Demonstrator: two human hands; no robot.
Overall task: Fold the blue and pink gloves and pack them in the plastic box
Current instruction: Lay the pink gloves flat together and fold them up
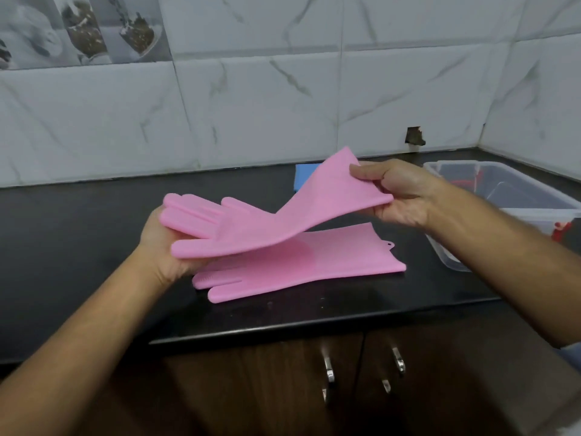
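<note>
Holding one pink glove (270, 215) stretched in the air between your hands, you have its finger end lying across your left hand (163, 243), which cups it from beneath, and its cuff pinched by your right hand (399, 193), thumb on top and the other fingers under. The second pink glove (301, 265) lies flat on the table (78, 234) right below the held one, cuff toward your right hand. A blue glove (303, 177) shows only as a corner beyond your right hand, mostly hidden by the raised cuff. The plastic box (506, 209) stands open just to the right of your right hand, with something red inside that I cannot make out.

As I judge it, the risks are these. The glove looks smooth and floppy, and your left hand supports rather than grips it, so the finger end may slide off as you bring the ends together. A loose fold could spring open once released. Lowering it carelessly could drag the glove underneath out of line. Your right forearm sits close to the box rim, so a wide swing might knock the box.

The table is a dark, glossy counter. Behind it runs a wall of white marbled tiles, with a small broken patch beyond your right hand. Below the table edge are brown cabinet doors with metal handles.
</note>
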